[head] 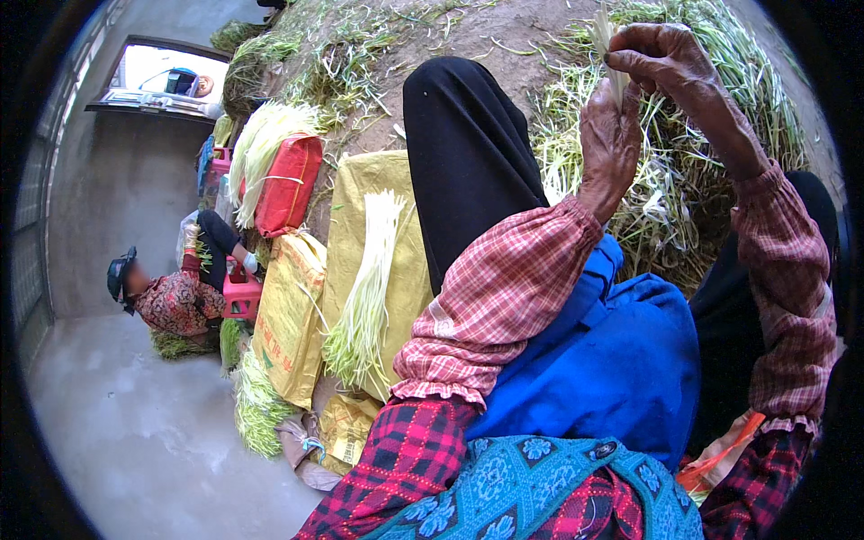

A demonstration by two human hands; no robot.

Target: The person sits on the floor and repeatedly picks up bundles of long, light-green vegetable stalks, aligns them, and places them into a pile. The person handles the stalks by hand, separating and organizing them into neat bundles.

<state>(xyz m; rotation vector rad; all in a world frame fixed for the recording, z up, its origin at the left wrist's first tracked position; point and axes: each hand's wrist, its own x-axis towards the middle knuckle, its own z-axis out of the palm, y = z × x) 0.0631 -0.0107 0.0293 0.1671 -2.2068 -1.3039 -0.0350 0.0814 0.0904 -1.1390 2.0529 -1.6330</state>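
Upright in my left hand point(609, 138) is a small bunch of pale stalks point(602, 32), which look like blanched chives. Thumb and bent fingers of my right hand point(665, 61) pinch the same stalks just above the left hand. Both hands are raised over a large heap of loose green and whitish stalks point(675, 182). Beside my black-trousered knee, a sorted bundle of pale stalks point(370, 283) lies on a yellow sack-covered block point(347, 182). The lower ends of the held stalks are hidden by my left hand.
Another pale bundle point(266, 155) rests against a red pack point(293, 182). More stalks point(256, 405) lie by a printed yellow sack point(290, 317). To the left, a person point(179, 297) in a hat sits near a pink plastic stool point(241, 293), holding stalks. Plant scraps point(351, 67) litter the ground.
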